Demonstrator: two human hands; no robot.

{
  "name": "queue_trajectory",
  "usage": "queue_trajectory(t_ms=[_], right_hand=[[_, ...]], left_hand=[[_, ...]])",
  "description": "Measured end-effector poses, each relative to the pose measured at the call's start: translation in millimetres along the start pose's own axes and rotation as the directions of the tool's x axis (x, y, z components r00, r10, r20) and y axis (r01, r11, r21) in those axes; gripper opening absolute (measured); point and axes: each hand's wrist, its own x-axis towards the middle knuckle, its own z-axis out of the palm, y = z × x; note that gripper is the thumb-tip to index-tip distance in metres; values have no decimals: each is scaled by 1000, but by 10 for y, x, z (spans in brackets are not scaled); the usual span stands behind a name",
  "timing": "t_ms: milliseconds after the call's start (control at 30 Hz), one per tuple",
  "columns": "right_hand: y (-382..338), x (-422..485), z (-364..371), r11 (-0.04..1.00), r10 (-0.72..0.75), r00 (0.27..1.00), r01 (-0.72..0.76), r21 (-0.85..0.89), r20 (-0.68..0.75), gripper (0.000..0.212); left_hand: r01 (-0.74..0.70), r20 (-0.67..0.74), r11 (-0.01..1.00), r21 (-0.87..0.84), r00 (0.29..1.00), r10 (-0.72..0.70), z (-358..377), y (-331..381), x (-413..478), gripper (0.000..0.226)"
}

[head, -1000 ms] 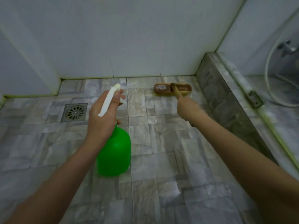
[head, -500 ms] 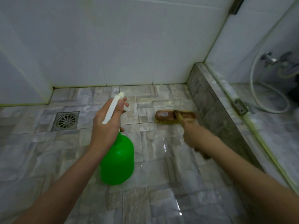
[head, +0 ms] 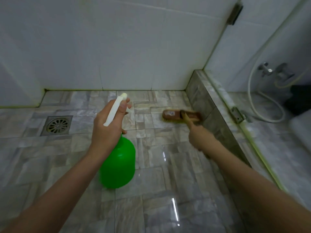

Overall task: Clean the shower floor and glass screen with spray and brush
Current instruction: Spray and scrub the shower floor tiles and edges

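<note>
Down by the foot of the tiled kerb (head: 207, 105), the brush (head: 175, 114) lies bristles-down on the shower floor (head: 168, 182), its far end touching or all but touching the kerb face. Our right hand (head: 199, 137) is clamped round the wooden handle, arm stretched forward. A second ago the brush head sat hard against the back wall (head: 117, 47). Since then we have drawn it back by about a tile row, and it now works the strip alongside the kerb. We read that as scrubbing strokes running out from the corner, so the floor step is under way and far from finished.

Our left hand (head: 107, 130) grips the white trigger head of the green spray bottle (head: 117, 165), fingers curled round it, and holds it above the floor much as before. The nozzle points towards the tiles ahead. We see no mist, so we cannot tell whether the trigger is being squeezed. The two hands are well apart.

Wet shine shows on the nearer tiles. The drain (head: 57, 125) sits to the left, away from the brush. Beyond the kerb stands the glass screen (head: 235, 64) with its hinge (head: 237, 115) and a hose (head: 262, 105) behind it; the screen looks not yet tackled.
</note>
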Motion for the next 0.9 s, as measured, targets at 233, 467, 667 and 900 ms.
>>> queue_trajectory(t_ms=[233,467,667,900], right_hand=[[-80,305,-311,999,38,982,-43,24,183,73],[-37,789,-128,999,-17,999,18,36,-48,93],[-302,907,-247,996,61,998,-63,69,24,60],[-236,1185,-455,991,-59,998,60,116,-11,69]], left_hand=[[18,12,1000,0,1000,-18,-34,-55,-26,24],[24,4,1000,-3,1000,-24,-132,-105,-51,36],[37,-24,999,-1,999,-37,-172,-102,44,22],[7,-44,1000,-4,999,-7,-202,-72,110,22]])
